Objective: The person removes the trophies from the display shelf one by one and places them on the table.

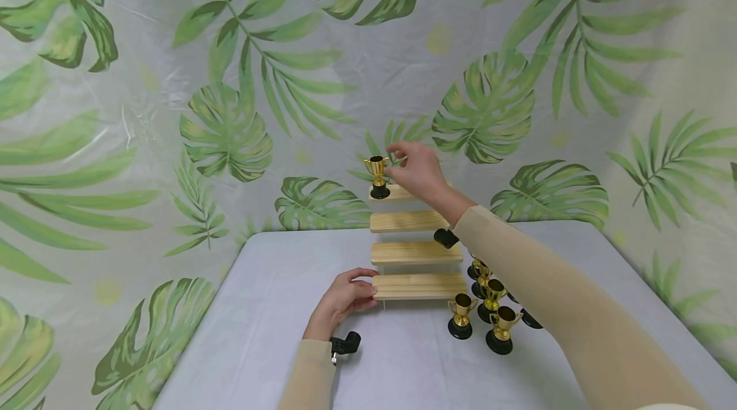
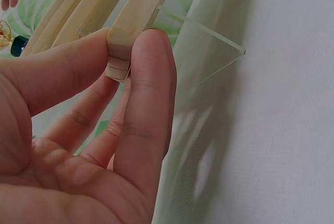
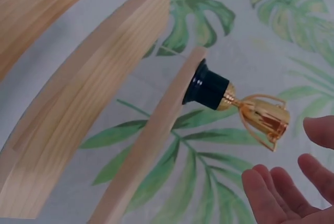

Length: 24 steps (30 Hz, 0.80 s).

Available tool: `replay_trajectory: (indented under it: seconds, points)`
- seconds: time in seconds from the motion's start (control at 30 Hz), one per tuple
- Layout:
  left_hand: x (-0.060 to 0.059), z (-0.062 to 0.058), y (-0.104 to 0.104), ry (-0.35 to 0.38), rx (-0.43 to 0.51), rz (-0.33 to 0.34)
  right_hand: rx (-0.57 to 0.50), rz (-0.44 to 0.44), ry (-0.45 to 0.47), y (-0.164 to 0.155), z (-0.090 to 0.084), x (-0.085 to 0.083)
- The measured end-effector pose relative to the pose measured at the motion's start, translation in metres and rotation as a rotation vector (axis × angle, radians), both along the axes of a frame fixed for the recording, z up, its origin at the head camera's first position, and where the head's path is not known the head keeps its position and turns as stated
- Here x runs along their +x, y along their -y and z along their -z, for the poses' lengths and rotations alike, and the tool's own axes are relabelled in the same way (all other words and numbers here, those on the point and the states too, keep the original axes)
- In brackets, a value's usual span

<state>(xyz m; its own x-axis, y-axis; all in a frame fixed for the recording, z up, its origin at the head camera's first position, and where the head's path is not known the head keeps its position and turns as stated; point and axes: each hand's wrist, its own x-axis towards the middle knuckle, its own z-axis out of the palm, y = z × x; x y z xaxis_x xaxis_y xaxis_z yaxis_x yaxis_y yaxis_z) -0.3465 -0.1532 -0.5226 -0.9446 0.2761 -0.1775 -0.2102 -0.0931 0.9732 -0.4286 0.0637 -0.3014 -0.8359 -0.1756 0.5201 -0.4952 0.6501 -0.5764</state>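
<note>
A small gold trophy cup [image 1: 377, 170] on a black base stands upright at the left end of the top shelf board [image 3: 151, 140]. Just right of it is my right hand [image 1: 419, 170], its fingers apart from the cup in the right wrist view, with nothing between them. Low on the left side, my left hand [image 1: 343, 298] pinches the end of the lowest wooden board [image 1: 420, 286] between thumb and fingers. The left wrist view shows that grip on the board's end [image 2: 121, 41] up close.
Several more gold trophy cups [image 1: 501, 330] with black bases stand on the white-covered table [image 1: 276, 307], right of the stepped shelf; my right forearm hides some. Middle boards [image 1: 414, 252] rise between bottom and top. A leaf-patterned cloth [image 1: 322, 77] hangs behind.
</note>
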Motion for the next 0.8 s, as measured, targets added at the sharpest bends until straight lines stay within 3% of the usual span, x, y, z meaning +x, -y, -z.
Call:
replay_trajectory:
  seconds: [0.27,0.5,0.8]
  points:
    - [-0.001,0.002,0.0,0.003,0.0,0.001,0.003,-0.029,0.039,0.009,0.003,-0.019]
    - [-0.002,0.001,0.001,0.003,0.003,-0.001,-0.038,-0.055,0.088,0.023,0.002,-0.024]
    - [-0.002,0.002,0.001,0.006,-0.001,-0.015,-0.005,-0.057,0.065,0.031,0.017,-0.032]
